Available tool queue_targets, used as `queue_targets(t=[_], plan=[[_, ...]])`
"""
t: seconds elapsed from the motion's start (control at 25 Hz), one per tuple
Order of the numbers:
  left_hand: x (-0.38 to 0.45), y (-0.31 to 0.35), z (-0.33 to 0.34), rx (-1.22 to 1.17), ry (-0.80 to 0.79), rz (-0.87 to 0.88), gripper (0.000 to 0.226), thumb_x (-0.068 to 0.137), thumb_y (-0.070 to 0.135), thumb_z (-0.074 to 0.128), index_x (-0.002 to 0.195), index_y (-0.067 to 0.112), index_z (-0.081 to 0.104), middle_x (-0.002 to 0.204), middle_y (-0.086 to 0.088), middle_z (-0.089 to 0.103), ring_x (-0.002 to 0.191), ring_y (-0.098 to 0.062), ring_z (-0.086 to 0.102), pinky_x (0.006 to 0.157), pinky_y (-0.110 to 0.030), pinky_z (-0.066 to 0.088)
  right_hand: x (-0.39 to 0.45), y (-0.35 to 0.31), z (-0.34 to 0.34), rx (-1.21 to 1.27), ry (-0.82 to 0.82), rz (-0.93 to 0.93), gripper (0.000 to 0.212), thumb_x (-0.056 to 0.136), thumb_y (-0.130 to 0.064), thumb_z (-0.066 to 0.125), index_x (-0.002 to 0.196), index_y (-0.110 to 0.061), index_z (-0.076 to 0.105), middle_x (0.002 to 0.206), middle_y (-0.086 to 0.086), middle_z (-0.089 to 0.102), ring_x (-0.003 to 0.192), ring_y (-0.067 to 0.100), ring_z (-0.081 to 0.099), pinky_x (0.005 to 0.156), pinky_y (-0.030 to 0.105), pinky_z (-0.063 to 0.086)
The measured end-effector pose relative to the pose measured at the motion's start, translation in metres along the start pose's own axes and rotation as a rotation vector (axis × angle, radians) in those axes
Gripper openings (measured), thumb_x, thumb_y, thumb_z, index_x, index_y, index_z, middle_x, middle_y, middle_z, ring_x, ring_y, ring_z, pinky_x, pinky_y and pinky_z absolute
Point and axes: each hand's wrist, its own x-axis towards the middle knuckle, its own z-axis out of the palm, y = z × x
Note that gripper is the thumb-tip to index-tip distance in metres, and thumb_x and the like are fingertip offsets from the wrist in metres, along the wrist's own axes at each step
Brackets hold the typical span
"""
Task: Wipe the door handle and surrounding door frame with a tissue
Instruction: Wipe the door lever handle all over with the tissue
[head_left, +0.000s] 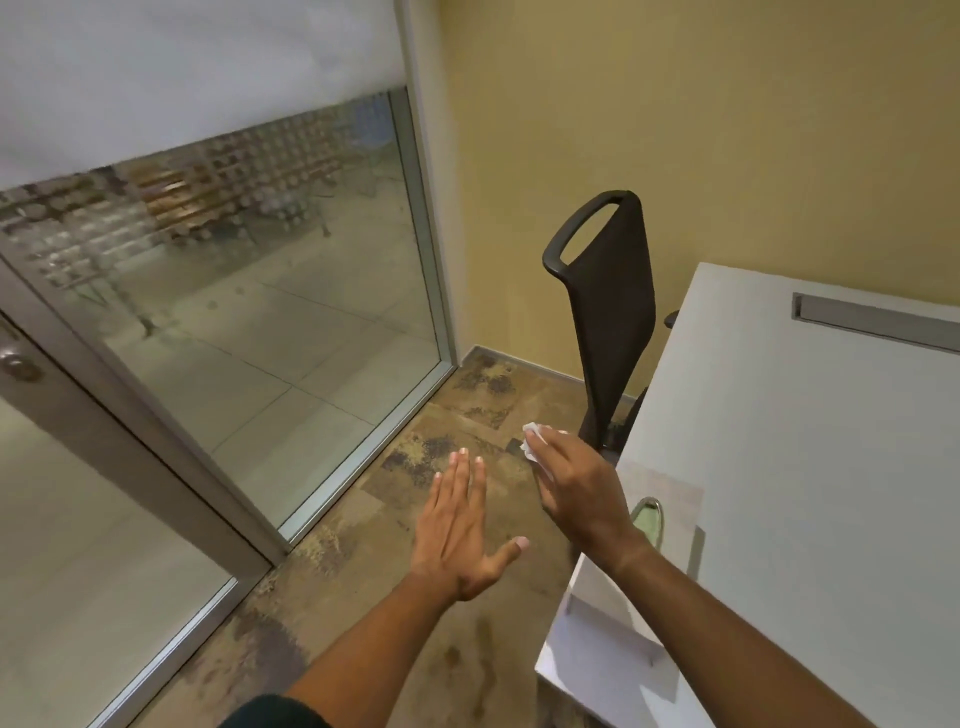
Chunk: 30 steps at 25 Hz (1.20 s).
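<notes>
My right hand (576, 488) is closed around a crumpled white tissue (535, 439), held in the air over the floor beside the table corner. My left hand (462, 525) floats flat with fingers spread and nothing in it, just left of the right hand. A round metal door knob (18, 364) shows at the far left edge on the grey metal door frame (130, 415). Both hands are well to the right of the frame and apart from it.
A white table (810, 467) fills the right side, with a grey slot (872, 319) near its far edge. A black chair (608, 312) stands by the yellow wall. A glass panel (270, 291) sits right of the frame. Mottled brown carpet (415, 597) lies below.
</notes>
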Motion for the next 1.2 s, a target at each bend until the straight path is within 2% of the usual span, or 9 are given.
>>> queue_targets(t=[0.16, 0.4, 0.6, 0.96, 1.08, 1.2], plan=[[-0.024, -0.037, -0.007, -0.006, 0.042, -0.094, 0.110, 0.076, 0.089, -0.001, 0.150, 0.013, -0.032, 0.155, -0.012, -0.042, 0.145, -0.023, -0.038, 0.122, -0.041, -0.018, 0.014, -0.033, 0.025, -0.003, -0.014, -0.158, 0.035, 0.090, -0.010, 0.067, 0.125, -0.002, 0.063, 0.115, 0.016, 0.070, 0.104, 0.026, 0.069, 0.093, 0.029, 0.050], [-0.073, -0.123, -0.026, -0.034, 0.165, -0.229, 0.108, 0.080, 0.087, 0.007, 0.152, 0.015, -0.028, 0.159, -0.011, -0.035, 0.146, -0.020, -0.037, 0.124, -0.041, -0.015, 0.053, -0.114, 0.063, 0.074, -0.006, -0.335, 0.034, 0.095, -0.010, 0.058, 0.128, 0.000, 0.059, 0.119, 0.017, 0.067, 0.109, 0.026, 0.065, 0.097, 0.031, 0.053], [-0.122, -0.214, -0.059, 0.025, 0.277, -0.331, 0.109, 0.081, 0.085, 0.013, 0.155, 0.014, -0.022, 0.162, -0.015, -0.027, 0.150, -0.027, -0.028, 0.125, -0.047, -0.003, 0.091, -0.214, 0.101, 0.140, 0.054, -0.387, 0.031, 0.095, -0.017, 0.062, 0.120, 0.002, 0.065, 0.114, 0.016, 0.069, 0.104, 0.028, 0.067, 0.091, 0.035, 0.055], [-0.210, -0.363, -0.101, 0.048, 0.464, -0.509, 0.111, 0.083, 0.085, 0.015, 0.160, 0.008, -0.003, 0.166, -0.018, -0.012, 0.154, -0.029, -0.015, 0.126, -0.047, -0.001, 0.141, -0.375, 0.176, 0.325, 0.100, -0.464, 0.031, 0.095, -0.018, 0.060, 0.119, 0.001, 0.066, 0.115, 0.013, 0.069, 0.104, 0.028, 0.066, 0.086, 0.035, 0.056], [-0.227, -0.403, -0.105, 0.068, 0.477, -0.588, 0.111, 0.083, 0.085, 0.014, 0.160, 0.008, -0.006, 0.166, -0.018, -0.014, 0.153, -0.029, -0.017, 0.126, -0.047, -0.002, 0.157, -0.416, 0.205, 0.366, 0.111, -0.505, 0.029, 0.094, -0.015, 0.062, 0.119, 0.000, 0.067, 0.116, 0.013, 0.069, 0.106, 0.028, 0.066, 0.091, 0.037, 0.055], [-0.232, -0.443, -0.105, 0.091, 0.484, -0.654, 0.109, 0.084, 0.084, 0.015, 0.159, 0.009, -0.009, 0.166, -0.018, -0.015, 0.153, -0.029, -0.018, 0.126, -0.047, -0.003, 0.177, -0.448, 0.238, 0.394, 0.111, -0.568, 0.030, 0.095, -0.017, 0.059, 0.120, -0.001, 0.066, 0.117, 0.012, 0.069, 0.108, 0.027, 0.066, 0.090, 0.037, 0.055]])
